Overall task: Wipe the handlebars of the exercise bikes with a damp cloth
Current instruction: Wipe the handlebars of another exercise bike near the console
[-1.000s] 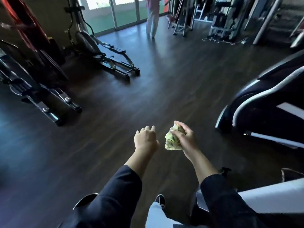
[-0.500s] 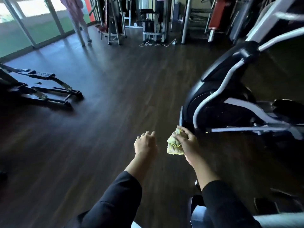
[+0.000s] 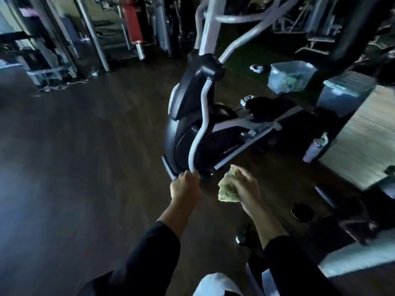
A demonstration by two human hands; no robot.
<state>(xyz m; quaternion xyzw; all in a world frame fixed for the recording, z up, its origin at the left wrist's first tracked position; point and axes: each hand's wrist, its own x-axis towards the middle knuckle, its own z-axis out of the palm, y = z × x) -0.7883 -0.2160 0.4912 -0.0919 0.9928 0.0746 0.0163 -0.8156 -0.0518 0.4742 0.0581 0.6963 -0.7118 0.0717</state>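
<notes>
Yellow-green cloth [image 3: 227, 192] x1 (bunched) | right hand [image 3: 245, 186] grips | left hand [image 3: 185, 186] loose

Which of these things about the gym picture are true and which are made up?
1. The right hand holds a scrunched yellow-green cloth. True.
2. The left hand holds a spray bottle. False: it holds nothing, its fingers loosely curled.
3. A black and grey exercise machine stands just ahead of the hands. True.
4. The cloth is wiping a handlebar right now. False: it is bunched in the hand, off the machine.
5. The floor is bright white tile. False: it is dark wood-look flooring.
</notes>
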